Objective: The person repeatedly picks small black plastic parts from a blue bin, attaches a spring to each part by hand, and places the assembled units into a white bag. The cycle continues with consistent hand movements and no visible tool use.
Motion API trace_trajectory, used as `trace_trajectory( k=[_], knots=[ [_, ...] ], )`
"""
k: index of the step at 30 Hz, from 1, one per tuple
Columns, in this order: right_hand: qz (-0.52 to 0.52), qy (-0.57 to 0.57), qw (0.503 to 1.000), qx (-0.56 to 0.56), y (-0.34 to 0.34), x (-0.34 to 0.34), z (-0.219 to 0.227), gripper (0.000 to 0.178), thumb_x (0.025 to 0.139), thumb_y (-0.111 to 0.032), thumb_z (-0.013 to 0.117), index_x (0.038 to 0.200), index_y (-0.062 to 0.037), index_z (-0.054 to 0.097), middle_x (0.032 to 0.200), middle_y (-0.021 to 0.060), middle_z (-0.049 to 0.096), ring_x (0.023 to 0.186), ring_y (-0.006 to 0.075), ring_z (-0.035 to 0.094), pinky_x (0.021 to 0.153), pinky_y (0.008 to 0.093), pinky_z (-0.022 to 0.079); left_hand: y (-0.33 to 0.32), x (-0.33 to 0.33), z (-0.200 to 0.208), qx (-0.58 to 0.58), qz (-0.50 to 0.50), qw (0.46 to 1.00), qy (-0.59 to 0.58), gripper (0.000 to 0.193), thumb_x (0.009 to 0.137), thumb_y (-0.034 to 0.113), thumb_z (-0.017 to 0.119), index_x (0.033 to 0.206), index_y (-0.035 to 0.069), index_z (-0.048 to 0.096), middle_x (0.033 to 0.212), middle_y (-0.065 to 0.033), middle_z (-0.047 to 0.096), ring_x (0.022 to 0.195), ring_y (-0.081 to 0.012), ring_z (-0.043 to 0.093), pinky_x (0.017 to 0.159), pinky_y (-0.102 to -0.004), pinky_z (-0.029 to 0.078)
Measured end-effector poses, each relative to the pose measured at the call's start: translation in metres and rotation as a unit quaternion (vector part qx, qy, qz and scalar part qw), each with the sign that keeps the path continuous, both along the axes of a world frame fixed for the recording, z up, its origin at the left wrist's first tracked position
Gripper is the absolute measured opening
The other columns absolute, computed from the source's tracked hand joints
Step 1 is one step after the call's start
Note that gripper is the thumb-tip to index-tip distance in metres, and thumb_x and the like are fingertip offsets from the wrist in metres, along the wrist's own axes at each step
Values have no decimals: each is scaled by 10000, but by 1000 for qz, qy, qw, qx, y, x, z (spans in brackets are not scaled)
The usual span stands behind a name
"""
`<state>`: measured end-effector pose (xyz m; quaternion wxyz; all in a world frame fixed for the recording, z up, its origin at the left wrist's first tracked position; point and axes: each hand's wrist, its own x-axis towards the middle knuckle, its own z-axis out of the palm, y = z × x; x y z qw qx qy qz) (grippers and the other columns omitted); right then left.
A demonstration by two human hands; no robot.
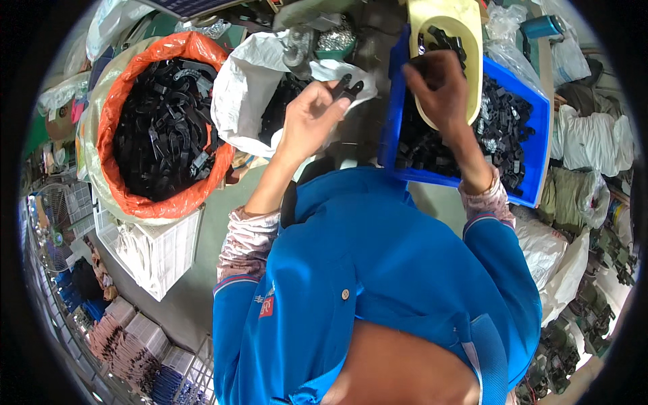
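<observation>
My left hand (309, 121) is closed on a black forked plastic part (348, 88), pinched between thumb and fingers with its two prongs pointing up. It is held above a white sack (237, 91) with dark pieces inside. Over the yellow tub (474, 88) hovers my right hand (445, 98), its fingers curled and smeared by motion, so whether they hold anything is unclear. Black parts (442, 39) lie in the tub's far end. Beneath the tub, a blue bin (540, 148) is filled with small black pieces (506, 128), some with shiny metal.
At the left, an orange-lined sack (111, 145) full of black parts stands by a white plastic crate (162, 260). A green bowl of small metal pieces (335, 37) sits at the back. Wrapped bundles (597, 142) line the right side, near a blue cylinder (542, 27).
</observation>
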<state>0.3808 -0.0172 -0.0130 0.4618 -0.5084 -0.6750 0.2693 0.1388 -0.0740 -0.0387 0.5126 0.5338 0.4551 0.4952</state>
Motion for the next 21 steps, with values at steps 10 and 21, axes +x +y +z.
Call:
trace_trajectory(
  k=[10, 21],
  knots=[
    [185, 178, 951, -171, -7, -78, 8, 265, 941, -46, 627, 1202, 0, 628, 1050, 81, 617, 873, 126, 628, 753, 237, 508, 28, -62, 11, 62, -58, 993, 86, 220, 842, 14, 736, 761, 28, 531, 967, -93, 664, 1135, -229, 623, 857, -291, 470],
    [169, 86, 981, -45, 10, -125, 8, 277, 798, 115, 704, 1059, 30, 671, 1108, 100, 596, 997, 176, 637, 845, 271, 556, 54, -110, 36, 145, -86, 954, 249, 138, 778, 2, 721, 754, -11, 586, 1145, -183, 689, 813, -231, 676, 721, -305, 517]
  ],
)
